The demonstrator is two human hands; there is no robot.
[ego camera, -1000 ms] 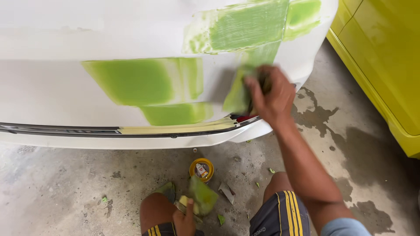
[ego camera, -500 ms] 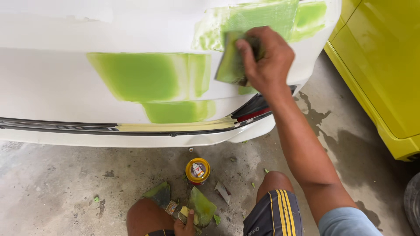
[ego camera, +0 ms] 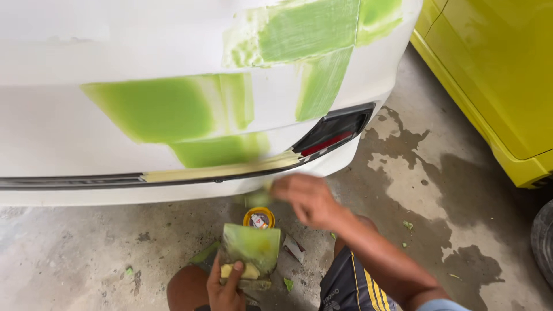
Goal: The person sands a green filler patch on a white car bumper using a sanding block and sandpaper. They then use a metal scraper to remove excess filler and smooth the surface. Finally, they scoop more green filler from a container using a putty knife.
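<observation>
Right hand (ego camera: 308, 198), blurred, grip unclear, dips toward the putty board (ego camera: 252, 249) clamped in the left hand (ego camera: 226, 288): reloading filler, then a smooth spread on the bumper (ego camera: 115, 63).

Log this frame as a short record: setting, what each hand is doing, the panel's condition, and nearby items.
Setting: concrete floor with damp patches, beside a white car bumper
Left hand: holds a green-smeared mixing board low, near the knee
Right hand: blurred, below the bumper and above the board; whether it holds a spreader cannot be told
Panel condition: green body filler patches spread across the bumper, tan masking tape along the trim
Nearby: small yellow tin on the floor, yellow car at the right
</observation>
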